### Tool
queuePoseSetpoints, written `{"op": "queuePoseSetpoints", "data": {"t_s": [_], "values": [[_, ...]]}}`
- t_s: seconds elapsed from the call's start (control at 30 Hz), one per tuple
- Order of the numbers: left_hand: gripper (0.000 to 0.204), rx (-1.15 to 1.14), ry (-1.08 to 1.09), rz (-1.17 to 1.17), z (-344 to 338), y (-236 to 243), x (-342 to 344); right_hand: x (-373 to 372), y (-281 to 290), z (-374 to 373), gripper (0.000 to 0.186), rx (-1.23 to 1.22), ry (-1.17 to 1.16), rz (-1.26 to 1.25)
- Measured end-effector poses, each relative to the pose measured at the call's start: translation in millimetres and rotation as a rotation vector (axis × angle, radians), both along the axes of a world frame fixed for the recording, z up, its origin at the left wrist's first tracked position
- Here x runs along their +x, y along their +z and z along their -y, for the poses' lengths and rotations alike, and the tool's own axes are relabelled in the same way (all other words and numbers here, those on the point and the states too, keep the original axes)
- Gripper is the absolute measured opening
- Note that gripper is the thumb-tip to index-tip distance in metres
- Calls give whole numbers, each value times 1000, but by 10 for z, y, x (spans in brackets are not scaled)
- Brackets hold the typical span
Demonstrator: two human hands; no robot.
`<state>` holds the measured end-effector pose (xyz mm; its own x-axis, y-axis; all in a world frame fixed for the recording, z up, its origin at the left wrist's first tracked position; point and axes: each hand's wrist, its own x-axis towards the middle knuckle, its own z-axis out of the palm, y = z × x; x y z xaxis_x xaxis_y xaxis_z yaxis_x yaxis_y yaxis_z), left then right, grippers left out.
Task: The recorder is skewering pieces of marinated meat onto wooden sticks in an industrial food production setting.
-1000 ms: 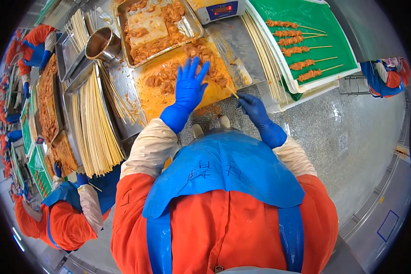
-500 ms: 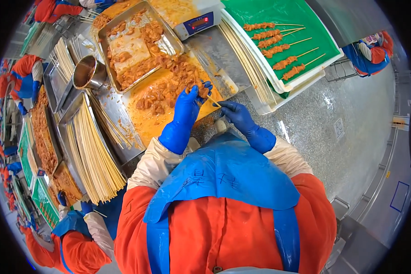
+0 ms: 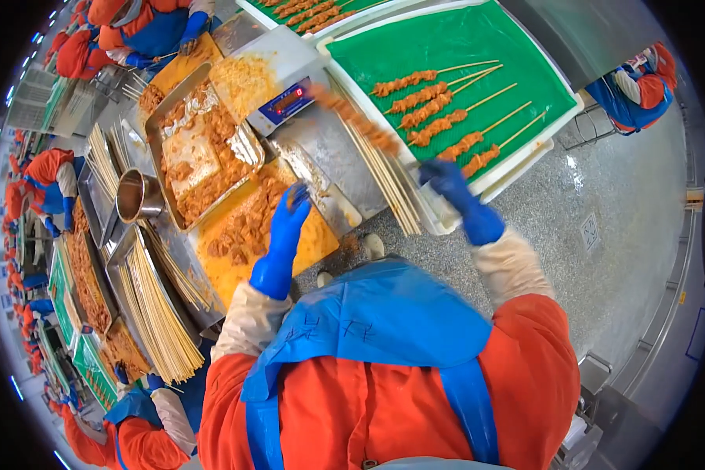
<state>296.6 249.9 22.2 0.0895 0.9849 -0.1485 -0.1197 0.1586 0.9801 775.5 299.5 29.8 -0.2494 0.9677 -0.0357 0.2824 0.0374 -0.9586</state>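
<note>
1. Holding meat skewer (image 3: 358, 122) in closed right hand (image 3: 449, 184), over loose sticks (image 3: 395, 196) beside green-lined tray (image 3: 478, 35).
2. Curling left hand (image 3: 286, 223) partly; unable to tell whether empty.
3. Keep skewer level, clear of scale (image 3: 282, 107).

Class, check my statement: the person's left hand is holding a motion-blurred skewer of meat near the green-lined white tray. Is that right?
Not quite: the hand is wrong. The head view shows the right hand holding the skewer of meat. The skewer is indeed motion-blurred and near the green-lined white tray.
</note>
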Motion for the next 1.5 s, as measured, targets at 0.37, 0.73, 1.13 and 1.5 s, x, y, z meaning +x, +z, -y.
{"op": "queuePoseSetpoints", "data": {"t_s": [0.37,0.73,1.13,1.5], "values": [[33,-190,404,-660,1127,-1163,-761,3046,-840,-4655,19,692,-189,983],[36,-240,615,-638,1869,-983,-1015,234,-559,-4276,50,731,-42,439],[60,26,661,-931,861,-1276,-2634,-1688,-1060,-1013,78,391,168,1162],[39,295,420,-737,1200,-1008,-3025,-1629,-1642,-945,47,178,-336,1078]]}}
